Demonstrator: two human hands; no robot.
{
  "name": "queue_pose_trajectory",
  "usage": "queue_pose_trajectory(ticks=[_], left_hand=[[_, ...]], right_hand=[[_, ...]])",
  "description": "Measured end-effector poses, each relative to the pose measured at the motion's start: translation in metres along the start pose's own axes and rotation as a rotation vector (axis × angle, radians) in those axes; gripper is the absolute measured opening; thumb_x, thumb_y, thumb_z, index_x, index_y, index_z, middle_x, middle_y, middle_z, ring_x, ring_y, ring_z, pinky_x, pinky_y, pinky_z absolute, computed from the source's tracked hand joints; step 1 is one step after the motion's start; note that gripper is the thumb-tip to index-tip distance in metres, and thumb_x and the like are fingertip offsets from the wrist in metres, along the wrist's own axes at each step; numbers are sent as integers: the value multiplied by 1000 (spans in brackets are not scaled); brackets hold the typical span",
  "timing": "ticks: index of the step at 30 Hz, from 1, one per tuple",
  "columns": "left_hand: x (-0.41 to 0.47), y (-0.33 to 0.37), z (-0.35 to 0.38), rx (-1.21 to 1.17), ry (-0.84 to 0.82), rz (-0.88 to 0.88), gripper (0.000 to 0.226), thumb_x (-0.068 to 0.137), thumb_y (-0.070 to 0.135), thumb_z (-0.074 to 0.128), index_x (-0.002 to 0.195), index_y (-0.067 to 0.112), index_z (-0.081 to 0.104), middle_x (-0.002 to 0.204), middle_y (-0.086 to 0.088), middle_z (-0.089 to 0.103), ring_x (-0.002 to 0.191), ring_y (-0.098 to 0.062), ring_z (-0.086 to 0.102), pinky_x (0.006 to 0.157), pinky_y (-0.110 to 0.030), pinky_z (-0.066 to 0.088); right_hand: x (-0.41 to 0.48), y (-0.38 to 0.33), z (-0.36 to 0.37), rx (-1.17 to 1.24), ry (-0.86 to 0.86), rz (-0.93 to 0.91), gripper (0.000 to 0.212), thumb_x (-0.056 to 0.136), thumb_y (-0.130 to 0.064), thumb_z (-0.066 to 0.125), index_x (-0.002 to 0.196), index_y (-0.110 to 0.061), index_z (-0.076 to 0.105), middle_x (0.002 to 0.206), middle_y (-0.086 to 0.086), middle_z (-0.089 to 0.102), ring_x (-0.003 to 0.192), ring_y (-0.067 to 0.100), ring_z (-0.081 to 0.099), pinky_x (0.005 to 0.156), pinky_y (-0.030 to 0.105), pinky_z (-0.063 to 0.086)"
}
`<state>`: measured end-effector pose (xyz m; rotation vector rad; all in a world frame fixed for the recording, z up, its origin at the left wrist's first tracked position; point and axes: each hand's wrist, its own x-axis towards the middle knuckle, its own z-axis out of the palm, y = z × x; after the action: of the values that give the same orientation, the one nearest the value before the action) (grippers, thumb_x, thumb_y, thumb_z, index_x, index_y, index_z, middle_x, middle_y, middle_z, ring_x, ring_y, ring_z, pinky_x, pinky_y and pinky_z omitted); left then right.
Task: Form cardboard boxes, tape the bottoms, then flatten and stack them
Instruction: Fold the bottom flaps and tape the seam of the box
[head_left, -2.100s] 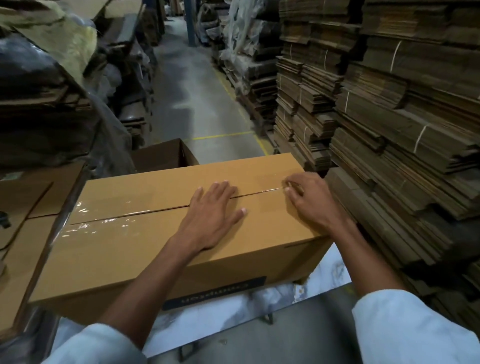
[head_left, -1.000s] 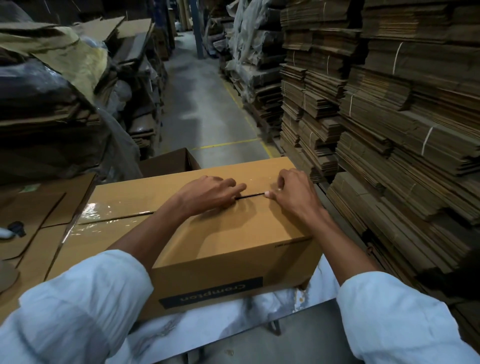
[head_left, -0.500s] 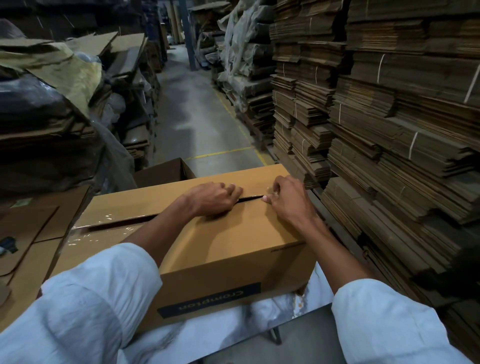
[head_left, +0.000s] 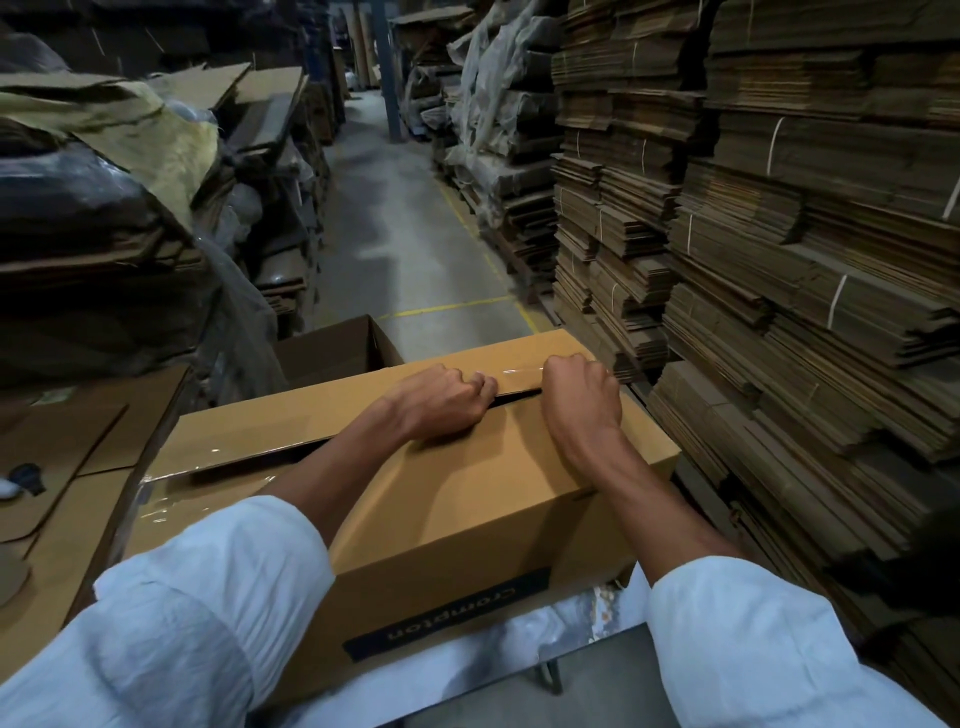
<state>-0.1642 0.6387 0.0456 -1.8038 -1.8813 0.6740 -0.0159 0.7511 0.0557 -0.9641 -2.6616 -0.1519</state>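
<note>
Right at the centre seam of the box top, my fingers are curled down into the dark gap between the two flaps. My left hand (head_left: 447, 402) is bent into a loose fist, fingertips hooked over the edge of the near flap (head_left: 467, 467), knuckles up. My right hand (head_left: 582, 402) sits just beside it, apart by a short stretch of open slit, also curled tight, fingertips hidden under the edge of the far flap (head_left: 395, 400), which is lifting a little. Both hands grip cardboard, nothing else.

The cardboard box (head_left: 493, 519) lies straight under my wrists, long side across me, resting on a white-covered table (head_left: 467, 670). Clear tape (head_left: 171, 512) shines at the left end of the seam, crinkled and catching light; another glossy strip (head_left: 522, 371) shows between my hands on the far flap.

On the near side wall, a dark label (head_left: 447, 616) reads "crompton", upside down from where I stand.

My pale sleeves (head_left: 208, 613) fill the bottom corners. Flat cardboard sheets (head_left: 57, 467) lie to my left, an open brown carton (head_left: 332, 351) sits behind the box, and bundled stacks of flattened cartons (head_left: 779, 260) rise on my right along the aisle.
</note>
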Motion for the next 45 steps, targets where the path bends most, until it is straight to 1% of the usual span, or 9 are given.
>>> queue_pose_trajectory(ticks=[7, 12, 16, 22, 26, 30, 34, 38, 45], left_hand=[[-3, 6, 0, -9, 8, -20, 39, 107, 10, 27, 142, -6, 36, 129, -24, 58, 98, -42, 67, 67, -45, 48], [-8, 7, 3, -60, 21, -41, 42, 109, 14, 27, 146, -4, 30, 137, -24, 53, 105, -42, 64, 80, -49, 54], [-10, 11, 3, -96, 24, -67, 40, 109, 15, 28, 146, -2, 32, 139, -22, 51, 108, -43, 62, 74, -47, 49], [-13, 19, 13, -351, 170, -208, 39, 109, 38, 25, 125, 16, 53, 124, -5, 64, 102, -31, 64, 66, -41, 45], [-12, 29, 5, -520, 297, -267, 40, 103, 42, 34, 118, 19, 62, 123, -2, 67, 111, -26, 61, 90, -44, 50], [11, 55, -15, -773, 168, -332, 61, 103, 55, 35, 152, 18, 40, 162, -5, 35, 150, -24, 30, 121, -49, 24], [39, 79, -22, -894, 18, -337, 92, 95, 77, 23, 163, 18, 7, 171, -2, 0, 157, -17, -3, 126, -51, 0], [46, 88, -13, -847, -55, -361, 96, 91, 83, 14, 163, 20, 1, 170, 1, -5, 156, -14, -7, 125, -52, -4], [45, 87, -12, -838, -68, -371, 95, 91, 83, 15, 163, 22, 3, 171, 4, -2, 157, -13, -4, 126, -48, -4]], right_hand=[[6, -3, -1, -136, -37, -115, 18, 99, -2, 51, 100, -13, 66, 102, 10, 69, 95, 30, 66, 65, 37, 40], [19, 29, 2, 319, -178, 122, 17, 97, -13, 56, 85, -4, 64, 92, 12, 67, 78, 27, 63, 66, 42, 56], [27, 63, -4, 673, -296, 302, 21, 96, -26, 66, 89, -7, 71, 82, 9, 70, 67, 18, 63, 66, 36, 56], [22, 67, 7, 590, -212, 215, 16, 101, -15, 56, 115, -21, 61, 101, 4, 67, 87, 21, 63, 82, 48, 56], [17, 71, 9, 545, -251, 26, 24, 101, -6, 50, 104, -26, 64, 93, 0, 67, 86, 19, 62, 79, 48, 56], [16, 72, 8, 617, -230, 79, 23, 99, -16, 54, 94, -18, 77, 98, -1, 67, 89, 16, 61, 84, 42, 52], [12, 67, 17, 591, -133, 81, 13, 93, -27, 66, 91, -18, 76, 89, 3, 70, 82, 18, 61, 78, 42, 54], [10, 69, 34, 688, -18, 183, 7, 85, -17, 79, 92, -18, 80, 87, 0, 74, 84, 14, 65, 75, 30, 52], [21, 102, 44, 1018, 110, 536, 23, 85, -6, 75, 76, -26, 71, 81, -3, 73, 78, 14, 72, 73, 32, 62]])
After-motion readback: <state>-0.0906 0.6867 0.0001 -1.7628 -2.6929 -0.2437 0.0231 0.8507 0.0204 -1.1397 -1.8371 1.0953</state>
